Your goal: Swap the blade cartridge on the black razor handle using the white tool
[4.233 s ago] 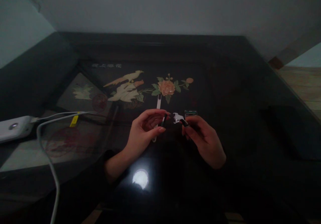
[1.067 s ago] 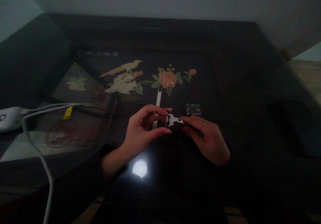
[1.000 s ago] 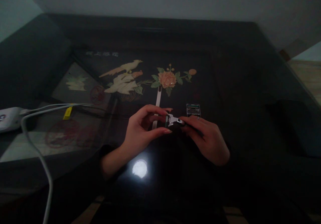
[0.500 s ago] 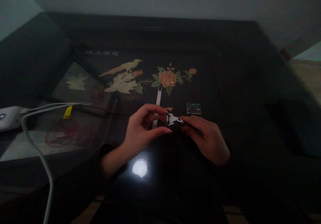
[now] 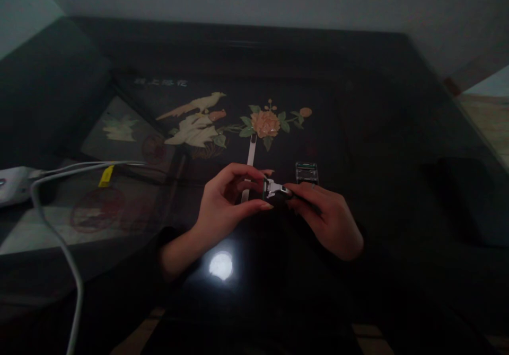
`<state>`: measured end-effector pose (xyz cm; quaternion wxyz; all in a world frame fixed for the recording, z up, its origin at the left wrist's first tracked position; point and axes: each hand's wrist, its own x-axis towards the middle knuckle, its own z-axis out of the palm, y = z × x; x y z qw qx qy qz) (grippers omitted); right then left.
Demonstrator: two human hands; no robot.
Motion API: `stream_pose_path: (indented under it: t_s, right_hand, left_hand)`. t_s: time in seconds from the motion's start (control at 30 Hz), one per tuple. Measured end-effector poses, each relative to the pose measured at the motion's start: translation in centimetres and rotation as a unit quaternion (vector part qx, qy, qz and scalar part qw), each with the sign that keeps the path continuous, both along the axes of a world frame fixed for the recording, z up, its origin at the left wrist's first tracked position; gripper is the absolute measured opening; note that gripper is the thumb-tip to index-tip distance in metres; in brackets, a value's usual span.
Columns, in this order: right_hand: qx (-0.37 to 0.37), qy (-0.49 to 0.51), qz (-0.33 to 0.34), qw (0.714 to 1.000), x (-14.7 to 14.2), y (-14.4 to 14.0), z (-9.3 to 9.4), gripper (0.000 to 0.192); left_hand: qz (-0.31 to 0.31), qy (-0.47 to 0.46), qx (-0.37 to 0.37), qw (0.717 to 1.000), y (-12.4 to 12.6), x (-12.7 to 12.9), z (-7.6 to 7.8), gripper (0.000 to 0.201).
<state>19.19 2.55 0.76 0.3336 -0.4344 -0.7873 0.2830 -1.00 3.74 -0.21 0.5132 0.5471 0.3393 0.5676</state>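
My left hand (image 5: 222, 198) is curled, its thumb and fingertips closed on the edges of a small dark blade cartridge (image 5: 265, 188). A razor (image 5: 280, 189) with a shiny T-shaped silver neck meets that cartridge from the right. My right hand (image 5: 328, 214) pinches the razor's dark handle, most of which its fingers hide. Whether the neck is locked into the cartridge is too small to tell. Just beyond the right fingers lies a small clear case (image 5: 306, 171) with dark compartments. Behind my left hand a flat silver strip (image 5: 251, 153) lies on the table, partly covered by the fingers.
The dark glossy table (image 5: 358, 106) carries a bird-and-flower inlay. At the left are a white power block (image 5: 16, 185), a grey-white cable (image 5: 63, 243) and a yellow tag (image 5: 106, 176). A dark flat object (image 5: 477, 201) lies at the right.
Both hands keep nearly the same hold and place. The view has shifted very slightly.
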Motion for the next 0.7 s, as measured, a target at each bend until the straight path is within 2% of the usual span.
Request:
stream_pose_path:
  t_s: [0.53,0.7]
  right_hand:
    - [0.007,-0.011,0.006,1.0,0.12,0.05,-0.16,0.025]
    - [0.014,-0.007,0.008,1.0,0.25,0.08,-0.12,0.023]
  left_hand:
    - [-0.007,-0.009,-0.002,1.0,-0.03,0.11,0.15,0.036]
    - [-0.009,-0.004,0.023,1.0,0.03,-0.03,-0.08,0.037]
